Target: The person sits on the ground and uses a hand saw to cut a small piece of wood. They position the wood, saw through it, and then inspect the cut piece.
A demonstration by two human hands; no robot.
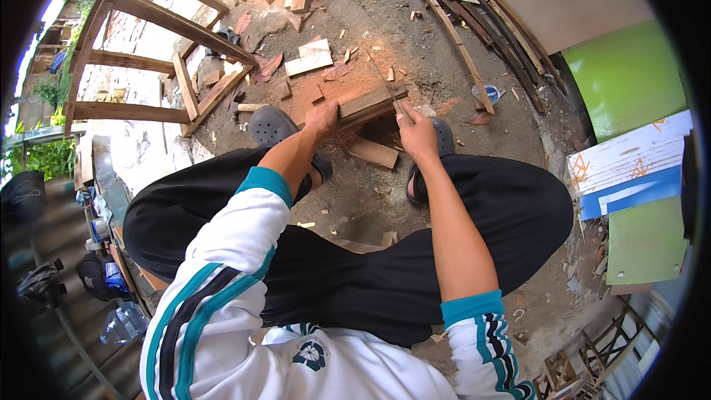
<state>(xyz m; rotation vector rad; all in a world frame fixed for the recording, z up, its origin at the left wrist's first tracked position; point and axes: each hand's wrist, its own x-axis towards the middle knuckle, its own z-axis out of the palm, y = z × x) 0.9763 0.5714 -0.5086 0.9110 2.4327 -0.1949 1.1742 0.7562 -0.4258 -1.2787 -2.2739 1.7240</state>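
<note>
The left hand [321, 118] curls tight round the left end of a straight-edged wooden plank [363, 107], which sits between two rubbery, perforated clogs [271, 124]. The right hand [417, 133] is closed on the near end of a long, thin blade [383, 78] slanting across the plank's right part. Beyond lie powdery orange sawdust [348, 92] and blocky offcuts [311, 55]. Far left stands a slatted timber frame [174, 18]; right, a smooth green panel [622, 78].
</note>
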